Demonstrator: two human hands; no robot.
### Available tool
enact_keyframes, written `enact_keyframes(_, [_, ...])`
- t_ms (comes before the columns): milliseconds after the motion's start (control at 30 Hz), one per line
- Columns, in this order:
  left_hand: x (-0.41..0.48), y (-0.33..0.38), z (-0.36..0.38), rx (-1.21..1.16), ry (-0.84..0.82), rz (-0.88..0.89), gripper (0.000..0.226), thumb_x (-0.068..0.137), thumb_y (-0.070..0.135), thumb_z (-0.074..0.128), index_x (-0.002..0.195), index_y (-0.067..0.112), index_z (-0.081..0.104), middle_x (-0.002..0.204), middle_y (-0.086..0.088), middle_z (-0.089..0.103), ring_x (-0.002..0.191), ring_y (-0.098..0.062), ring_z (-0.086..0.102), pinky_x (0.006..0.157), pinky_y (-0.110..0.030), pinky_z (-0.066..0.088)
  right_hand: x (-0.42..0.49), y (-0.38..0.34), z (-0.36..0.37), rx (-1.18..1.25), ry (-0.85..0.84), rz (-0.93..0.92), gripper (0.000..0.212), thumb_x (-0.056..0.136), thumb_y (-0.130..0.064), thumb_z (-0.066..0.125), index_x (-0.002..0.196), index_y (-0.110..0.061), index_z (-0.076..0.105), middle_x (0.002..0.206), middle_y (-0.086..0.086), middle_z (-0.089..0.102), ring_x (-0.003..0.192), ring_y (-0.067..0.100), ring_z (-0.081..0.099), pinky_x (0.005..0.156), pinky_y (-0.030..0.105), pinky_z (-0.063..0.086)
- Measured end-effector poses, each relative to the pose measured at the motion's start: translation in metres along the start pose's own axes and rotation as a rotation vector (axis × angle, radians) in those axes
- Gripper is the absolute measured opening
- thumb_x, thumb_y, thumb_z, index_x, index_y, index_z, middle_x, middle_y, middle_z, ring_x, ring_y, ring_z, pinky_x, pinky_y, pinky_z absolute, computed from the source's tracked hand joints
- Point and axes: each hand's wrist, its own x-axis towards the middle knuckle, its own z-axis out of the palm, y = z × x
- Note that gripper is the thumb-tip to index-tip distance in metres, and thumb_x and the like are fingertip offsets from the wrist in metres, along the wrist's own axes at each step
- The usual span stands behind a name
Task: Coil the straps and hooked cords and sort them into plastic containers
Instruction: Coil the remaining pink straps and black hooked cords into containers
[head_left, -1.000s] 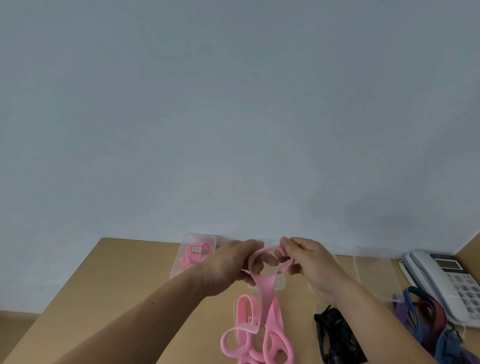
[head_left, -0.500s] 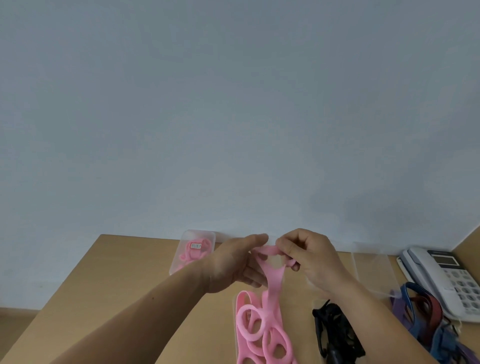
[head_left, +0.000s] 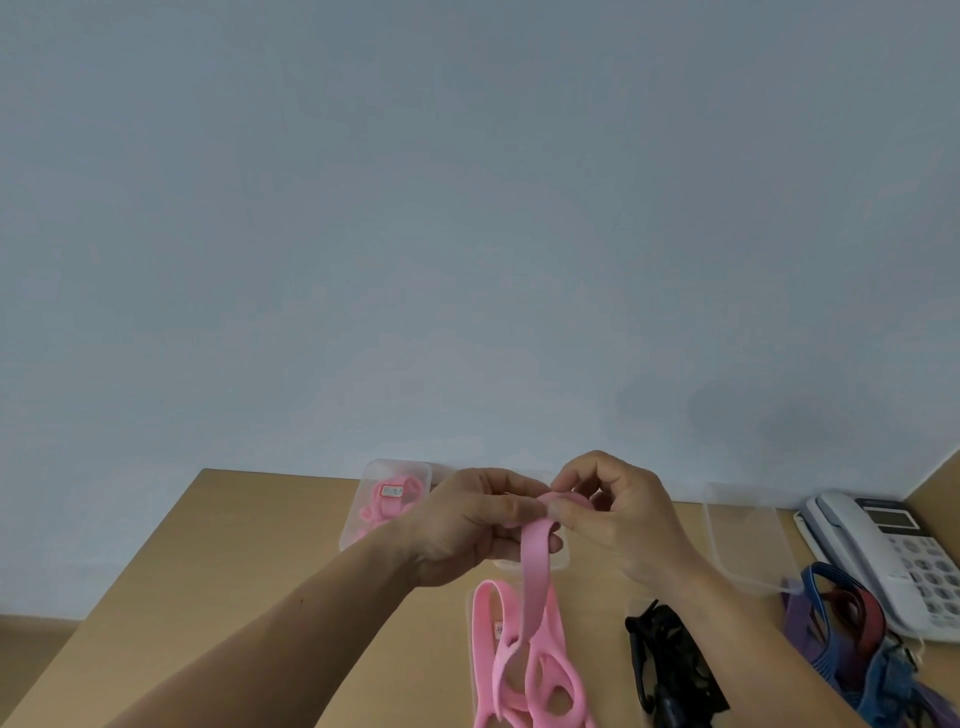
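Note:
A long pink strap (head_left: 535, 582) hangs from my two hands down to the wooden table (head_left: 249, 571), where its loops lie in a heap. My left hand (head_left: 467, 519) grips the strap's upper end, thumb on top. My right hand (head_left: 613, 509) pinches the small rolled end of the same strap right beside it. A clear plastic container (head_left: 371, 480) at the back holds another coiled pink strap (head_left: 387, 501). A second clear container (head_left: 558, 558) sits under my hands, mostly hidden.
A clear lid or tray (head_left: 743, 540) lies at the right. A black strap bundle (head_left: 670, 665) sits near my right forearm. Blue, red and purple straps (head_left: 841, 634) pile beside a white desk phone (head_left: 893, 556). A pale wall stands behind the table.
The open loop at the strap's top has been rolled tighter between both hands. My hands have come closer together, and the strap's tail has risen off the table.

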Motion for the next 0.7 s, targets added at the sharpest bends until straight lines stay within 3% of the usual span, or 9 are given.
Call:
enact_keyframes(67, [0.0016, -0.0016, 0.0011, 0.025, 0.032, 0.049, 0.016, 0.091, 0.008, 0.067, 0.105, 0.004, 0.073, 0.099, -0.019, 0.072, 0.092, -0.028, 0.071, 0.081, -0.035, 0.057, -0.0003, -0.0021, 0.0, 0.125, -0.045, 0.031, 0.011, 0.075, -0.028, 0.079, 0.08, -0.023, 0.07, 0.076, 0.006, 0.072, 0.069, 0.024, 0.066, 0.065, 0.029, 0.051])
enact_keyframes(133, [0.0045, -0.0032, 0.002, 0.09, 0.122, 0.101, 0.019, 0.092, 0.008, 0.067, 0.11, 0.001, 0.067, 0.098, -0.017, 0.073, 0.093, -0.03, 0.072, 0.081, -0.035, 0.057, 0.0016, -0.0028, 0.0019, 0.169, -0.028, 0.102, 0.018, 0.078, -0.041, 0.074, 0.082, -0.024, 0.071, 0.084, -0.002, 0.074, 0.073, 0.013, 0.064, 0.065, 0.022, 0.051])
enact_keyframes(200, [0.0059, -0.0032, 0.0032, 0.213, 0.202, 0.152, 0.022, 0.093, 0.009, 0.066, 0.115, 0.006, 0.062, 0.098, -0.013, 0.075, 0.093, -0.029, 0.072, 0.08, -0.036, 0.059, 0.0032, -0.0012, 0.0031, 0.149, -0.019, 0.191, 0.031, 0.084, -0.053, 0.068, 0.085, -0.022, 0.071, 0.086, -0.001, 0.073, 0.075, 0.013, 0.066, 0.062, 0.024, 0.05])
enact_keyframes(367, [0.0046, -0.0045, 0.0023, 0.678, 0.316, 0.179, 0.033, 0.094, 0.029, 0.066, 0.123, 0.019, 0.055, 0.086, 0.008, 0.073, 0.063, 0.0, 0.06, 0.062, -0.017, 0.048, 0.0026, 0.0053, -0.0003, 0.048, -0.061, 0.265, 0.02, 0.089, -0.037, 0.069, 0.075, -0.023, 0.071, 0.073, 0.005, 0.072, 0.06, 0.016, 0.066, 0.052, 0.026, 0.048])
enact_keyframes(433, [0.0038, -0.0064, 0.002, 0.778, 0.297, 0.147, 0.029, 0.096, 0.033, 0.063, 0.119, 0.016, 0.058, 0.086, 0.007, 0.073, 0.063, -0.002, 0.063, 0.059, -0.019, 0.05, 0.0043, 0.0052, -0.0011, 0.029, -0.07, 0.235, 0.013, 0.085, -0.032, 0.074, 0.079, -0.021, 0.072, 0.072, 0.003, 0.071, 0.058, 0.014, 0.065, 0.051, 0.024, 0.047])
enact_keyframes(567, [0.0012, -0.0069, 0.0029, 0.758, 0.258, 0.114, 0.027, 0.098, 0.037, 0.058, 0.101, 0.011, 0.067, 0.091, -0.006, 0.075, 0.084, -0.021, 0.071, 0.074, -0.035, 0.057, 0.0063, 0.0061, -0.0032, 0.047, -0.054, 0.218, 0.011, 0.088, -0.023, 0.072, 0.083, -0.013, 0.071, 0.065, 0.001, 0.069, 0.055, 0.013, 0.062, 0.05, 0.025, 0.046])
enact_keyframes(700, [0.0011, -0.0042, 0.0012, 0.485, 0.204, 0.086, 0.029, 0.095, 0.031, 0.066, 0.105, 0.004, 0.068, 0.093, -0.011, 0.075, 0.085, -0.024, 0.07, 0.079, -0.034, 0.058, 0.0039, 0.0068, -0.0041, -0.075, -0.022, 0.142, 0.009, 0.085, -0.023, 0.076, 0.083, -0.017, 0.069, 0.072, -0.005, 0.071, 0.062, 0.007, 0.065, 0.057, 0.016, 0.048])
